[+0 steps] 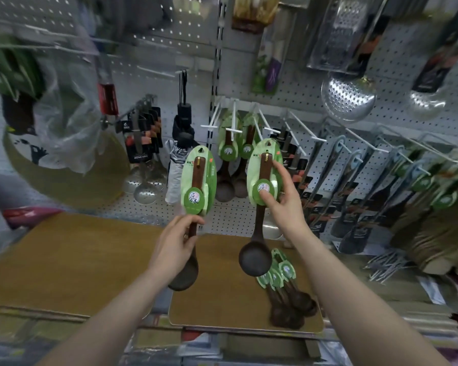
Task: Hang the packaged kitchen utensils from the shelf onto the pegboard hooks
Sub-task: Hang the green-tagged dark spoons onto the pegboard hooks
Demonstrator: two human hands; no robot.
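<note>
My left hand (175,243) grips the handle of a dark wooden ladle with a green oval card (198,180), held upright in front of the pegboard. My right hand (283,199) pinches the green card of a second wooden ladle (262,178), thumb on its round label, its bowl hanging below. Two more carded ladles (236,149) hang on white pegboard hooks (233,122) just behind. A small pile of carded wooden ladles (283,283) lies on the brown shelf board (217,299) below my right arm.
Steel skimmers (348,97) and graters hang upper right. Black spatulas on long hooks (354,180) fill the right side. A folded umbrella (181,143), carded slotted spoons (143,143) and a bagged round item (64,154) hang at left. Loose metal hooks (384,265) lie on the shelf at right.
</note>
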